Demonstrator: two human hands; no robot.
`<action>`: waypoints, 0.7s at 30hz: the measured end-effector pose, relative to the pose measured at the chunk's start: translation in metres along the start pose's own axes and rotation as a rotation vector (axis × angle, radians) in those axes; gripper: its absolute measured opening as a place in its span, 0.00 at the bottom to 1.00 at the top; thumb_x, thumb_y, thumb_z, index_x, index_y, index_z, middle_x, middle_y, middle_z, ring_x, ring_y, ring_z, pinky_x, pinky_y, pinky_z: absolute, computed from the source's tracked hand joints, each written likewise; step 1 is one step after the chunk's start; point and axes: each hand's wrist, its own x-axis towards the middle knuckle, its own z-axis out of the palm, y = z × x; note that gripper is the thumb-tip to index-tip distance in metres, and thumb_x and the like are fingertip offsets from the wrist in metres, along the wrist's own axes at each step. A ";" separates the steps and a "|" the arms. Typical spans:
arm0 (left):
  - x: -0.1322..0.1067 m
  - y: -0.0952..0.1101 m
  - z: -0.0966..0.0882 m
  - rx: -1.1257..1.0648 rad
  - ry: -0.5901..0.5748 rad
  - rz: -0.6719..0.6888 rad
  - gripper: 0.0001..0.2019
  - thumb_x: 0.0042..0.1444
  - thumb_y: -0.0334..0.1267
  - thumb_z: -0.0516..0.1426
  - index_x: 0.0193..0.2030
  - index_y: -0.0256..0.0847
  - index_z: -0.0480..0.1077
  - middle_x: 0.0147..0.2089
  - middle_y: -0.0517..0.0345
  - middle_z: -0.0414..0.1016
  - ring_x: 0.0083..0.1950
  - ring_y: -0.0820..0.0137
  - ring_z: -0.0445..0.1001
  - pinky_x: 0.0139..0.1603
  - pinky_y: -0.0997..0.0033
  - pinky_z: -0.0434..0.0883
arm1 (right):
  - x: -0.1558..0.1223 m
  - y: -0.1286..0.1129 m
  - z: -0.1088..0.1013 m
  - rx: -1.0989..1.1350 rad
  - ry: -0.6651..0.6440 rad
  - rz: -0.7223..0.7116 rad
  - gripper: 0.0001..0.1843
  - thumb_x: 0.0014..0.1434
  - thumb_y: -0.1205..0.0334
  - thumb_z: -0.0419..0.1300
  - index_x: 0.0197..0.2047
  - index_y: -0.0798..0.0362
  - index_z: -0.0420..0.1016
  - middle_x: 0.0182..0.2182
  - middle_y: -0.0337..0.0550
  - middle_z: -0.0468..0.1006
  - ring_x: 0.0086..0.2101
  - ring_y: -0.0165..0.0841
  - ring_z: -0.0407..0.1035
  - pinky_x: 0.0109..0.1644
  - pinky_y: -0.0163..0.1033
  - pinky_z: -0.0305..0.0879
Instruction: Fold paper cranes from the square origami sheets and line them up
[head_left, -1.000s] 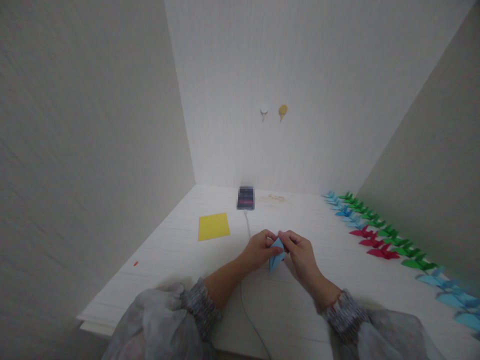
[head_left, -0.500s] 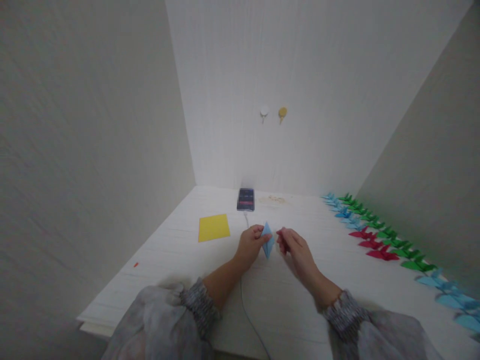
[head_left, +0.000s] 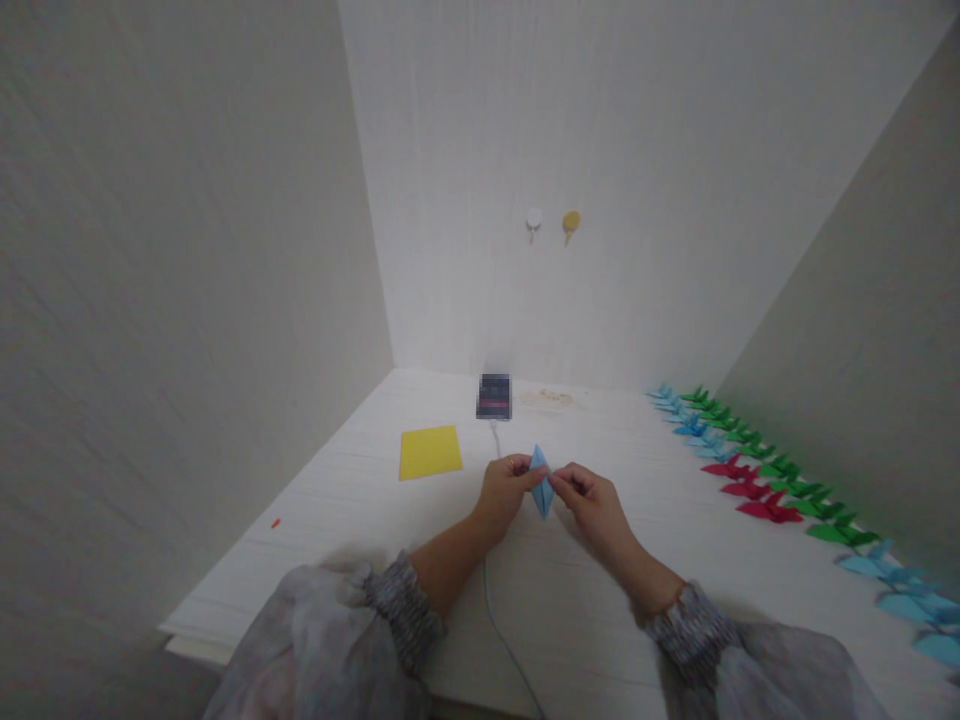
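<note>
Home craft nook: white wood-grain worktop (head_left: 337, 540) set in a plain wall corner, 2 round adhesive wall hooks (head_left: 534, 220), charging dark phone (head_left: 494, 396), rows of coloured folded-paper cranes (head_left: 765, 508).

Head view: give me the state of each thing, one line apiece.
blue paper, folded into a slim diamond, held up.
left hand, pinching the blue paper.
right hand, pinching the blue paper.
yellow sheet, unfolded, lying flat.
phone, screen lit, cable attached.
paper cranes, folded, set in a row.

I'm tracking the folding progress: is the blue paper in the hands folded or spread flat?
Folded. The blue paper is a narrow, pointed diamond shape, pinched between the left hand and the right hand.
</note>
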 end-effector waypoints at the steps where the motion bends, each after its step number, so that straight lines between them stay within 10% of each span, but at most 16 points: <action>1: 0.000 0.000 0.001 -0.012 -0.005 -0.014 0.10 0.39 0.41 0.58 0.25 0.34 0.69 0.22 0.60 0.69 0.24 0.76 0.65 0.29 0.76 0.62 | 0.000 -0.001 0.000 -0.019 0.005 0.000 0.12 0.50 0.55 0.53 0.21 0.54 0.67 0.17 0.37 0.64 0.21 0.28 0.58 0.24 0.32 0.54; 21: 0.000 0.005 0.001 -0.186 -0.058 -0.066 0.18 0.35 0.37 0.61 0.35 0.34 0.65 0.26 0.58 0.71 0.25 0.74 0.68 0.28 0.73 0.66 | 0.001 0.008 0.001 0.101 -0.053 0.011 0.12 0.50 0.54 0.54 0.24 0.54 0.65 0.16 0.34 0.60 0.19 0.26 0.55 0.21 0.31 0.50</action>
